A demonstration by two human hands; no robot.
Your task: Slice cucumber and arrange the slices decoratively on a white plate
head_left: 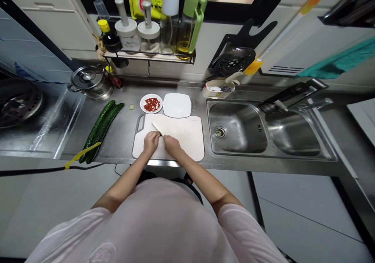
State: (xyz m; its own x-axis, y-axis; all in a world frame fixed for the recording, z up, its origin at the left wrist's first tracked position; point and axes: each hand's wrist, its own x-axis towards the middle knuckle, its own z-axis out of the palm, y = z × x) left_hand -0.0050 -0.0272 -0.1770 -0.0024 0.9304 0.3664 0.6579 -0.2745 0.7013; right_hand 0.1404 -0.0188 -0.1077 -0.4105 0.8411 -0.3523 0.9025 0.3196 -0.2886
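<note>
Countertop of grey steel (124,132) holds one white rectangular cutting board (193,134), two green cucumbers (109,123) left of it, two white dishes (177,105) behind, two steel basins (249,126) to its right. Over it, right hand (172,144) grips one slim knife (156,127); left hand (150,143) bunches fingers beside the blade, contents hidden.

You have two cucumbers (97,125) at centre left, one knife (156,128) and one cutting board (189,136) mid-frame, and two sink basins (241,124) at right.

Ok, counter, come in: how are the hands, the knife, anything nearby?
Right hand gripping knife. Left hand close beside, pinched, contents unclear. Both over cutting board; cucumbers lie off to the left.
</note>
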